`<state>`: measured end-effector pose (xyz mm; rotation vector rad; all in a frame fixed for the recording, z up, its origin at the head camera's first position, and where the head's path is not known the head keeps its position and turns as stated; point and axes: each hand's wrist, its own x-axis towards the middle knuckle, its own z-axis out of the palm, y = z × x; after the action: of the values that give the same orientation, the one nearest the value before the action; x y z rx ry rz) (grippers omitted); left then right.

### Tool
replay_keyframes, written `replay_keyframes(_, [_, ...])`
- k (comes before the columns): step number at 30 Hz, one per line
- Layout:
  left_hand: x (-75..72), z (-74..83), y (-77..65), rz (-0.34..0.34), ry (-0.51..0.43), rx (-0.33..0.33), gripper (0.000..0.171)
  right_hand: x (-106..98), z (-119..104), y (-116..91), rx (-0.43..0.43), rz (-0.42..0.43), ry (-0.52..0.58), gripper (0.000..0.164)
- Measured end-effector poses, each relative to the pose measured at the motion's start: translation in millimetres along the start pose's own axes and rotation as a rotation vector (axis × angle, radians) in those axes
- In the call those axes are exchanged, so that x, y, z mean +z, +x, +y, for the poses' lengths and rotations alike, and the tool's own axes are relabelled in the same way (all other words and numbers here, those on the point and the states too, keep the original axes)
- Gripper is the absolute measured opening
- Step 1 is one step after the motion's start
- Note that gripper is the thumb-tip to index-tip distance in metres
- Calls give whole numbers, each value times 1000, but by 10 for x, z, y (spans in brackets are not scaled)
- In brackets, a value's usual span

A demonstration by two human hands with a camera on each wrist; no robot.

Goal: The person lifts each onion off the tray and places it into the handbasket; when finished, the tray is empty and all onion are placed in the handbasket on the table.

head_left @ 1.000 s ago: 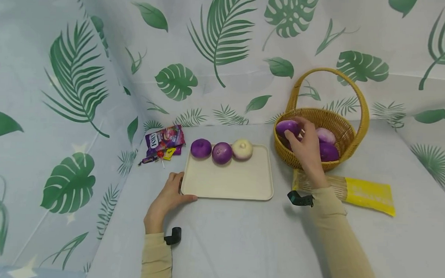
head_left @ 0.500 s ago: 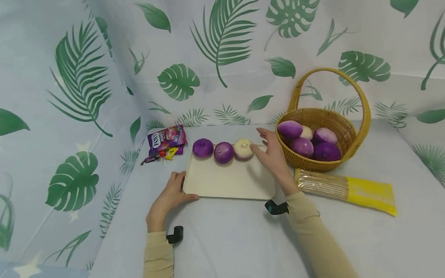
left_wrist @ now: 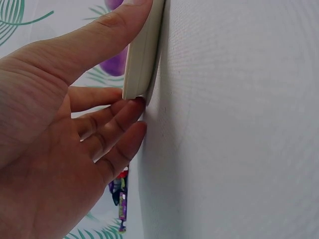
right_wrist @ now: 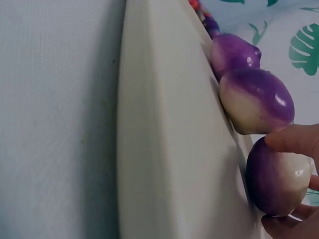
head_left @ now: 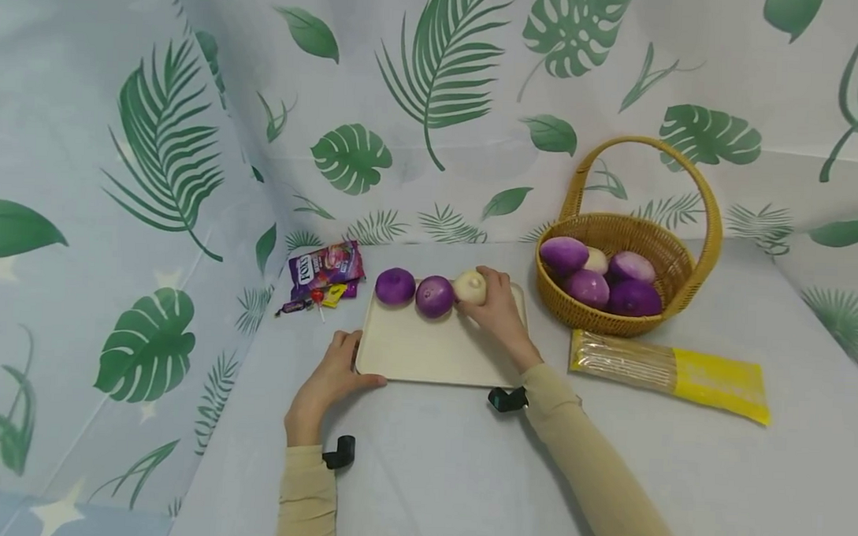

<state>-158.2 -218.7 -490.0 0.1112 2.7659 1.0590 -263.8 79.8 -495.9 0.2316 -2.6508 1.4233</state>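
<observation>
On the cream tray (head_left: 419, 354), a row of three turnips runs along the far edge. A purple turnip (head_left: 396, 286) is leftmost, a second purple turnip (head_left: 435, 297) sits mid-row, and a white-topped turnip (head_left: 470, 286) is at the right. My right hand (head_left: 500, 314) grips the white-topped one with thumb and fingers around its sides; the right wrist view shows its purple underside (right_wrist: 264, 174). My left hand (head_left: 331, 381) holds the tray's near left corner, thumb on the near rim and fingers against the left side. In the left wrist view the fingertips touch the tray edge (left_wrist: 137, 74).
A wicker basket (head_left: 611, 326) with a tall handle stands at the back right, holding several turnips. In front of it lies a yellow-ended pack of noodles (head_left: 670, 375). A purple candy bag (head_left: 326, 264) and a red lollipop (head_left: 318, 296) lie left of the tray.
My right hand has let go of a purple turnip in the basket, moved left to the tray and taken hold of the white-topped turnip. The left hand has kept its place on the tray.
</observation>
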Motion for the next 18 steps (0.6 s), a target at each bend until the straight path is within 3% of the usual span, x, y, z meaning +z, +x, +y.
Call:
replay_keyframes(11, [21,18,17,-10,12,-9,97,-160,67,-90,-18,53,-26,75])
replay_keyframes(18, [25,-14,13,-8,11,-22,97,-436,-52,-147,-131,120,-52,73])
